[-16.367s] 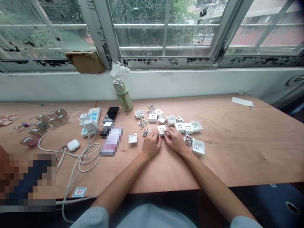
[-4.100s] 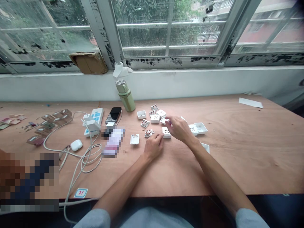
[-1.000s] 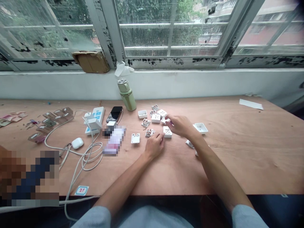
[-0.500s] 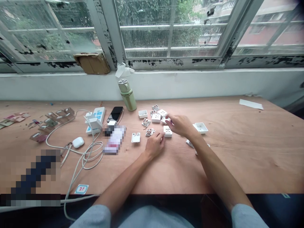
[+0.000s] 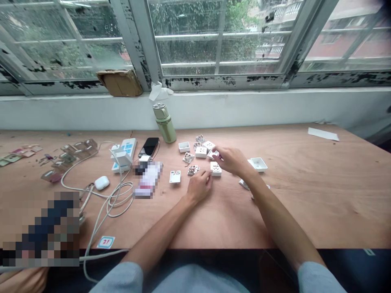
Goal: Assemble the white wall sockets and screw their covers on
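Observation:
My left hand [image 5: 199,186] rests on the wooden table [image 5: 305,195] with its fingers curled, thumb and forefinger pressed against the left edge of a white socket face [image 5: 216,168]. My right hand [image 5: 232,160] reaches over the socket, fingertips pinched on a small white socket part [image 5: 214,154] at the edge of a cluster of socket pieces [image 5: 201,149]. A piece with copper contacts [image 5: 192,169] lies just left of my left fingers. A flat white plate [image 5: 175,176] sits further left. An open white shell [image 5: 259,164] lies right of my right wrist.
A green bottle [image 5: 164,123] stands behind the cluster, below the window sill. A phone [image 5: 149,146], a power strip [image 5: 124,151], white cables [image 5: 106,203] and an earbud case [image 5: 102,182] lie at left. Further left are small clear packets [image 5: 67,156]. A paper slip [image 5: 323,134] lies at far right.
Since the oldest frame my right hand has left the front socket and reached back to the cluster. Over the last second both hands have barely moved; the view has drifted slightly.

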{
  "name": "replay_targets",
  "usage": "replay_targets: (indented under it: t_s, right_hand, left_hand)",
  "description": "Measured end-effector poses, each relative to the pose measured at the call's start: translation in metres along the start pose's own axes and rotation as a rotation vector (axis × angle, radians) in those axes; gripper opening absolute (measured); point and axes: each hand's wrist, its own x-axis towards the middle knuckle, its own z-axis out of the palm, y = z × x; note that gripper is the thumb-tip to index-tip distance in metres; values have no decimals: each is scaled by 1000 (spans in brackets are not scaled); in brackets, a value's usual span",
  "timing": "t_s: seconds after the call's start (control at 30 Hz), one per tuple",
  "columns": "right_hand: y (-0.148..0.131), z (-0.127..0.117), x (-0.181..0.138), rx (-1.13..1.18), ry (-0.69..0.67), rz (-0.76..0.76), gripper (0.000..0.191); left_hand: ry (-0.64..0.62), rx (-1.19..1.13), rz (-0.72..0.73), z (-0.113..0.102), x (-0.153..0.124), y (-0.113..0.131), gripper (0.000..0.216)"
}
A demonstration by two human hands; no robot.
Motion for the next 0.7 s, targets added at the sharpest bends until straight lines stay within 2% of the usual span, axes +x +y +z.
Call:
replay_targets:
  t_s: [0.7]
  right_hand:
    - [-1, -1, 2, -38, -26, 29, 27]
  left_hand:
    - [4, -8, -6, 1, 0, -1, 27]
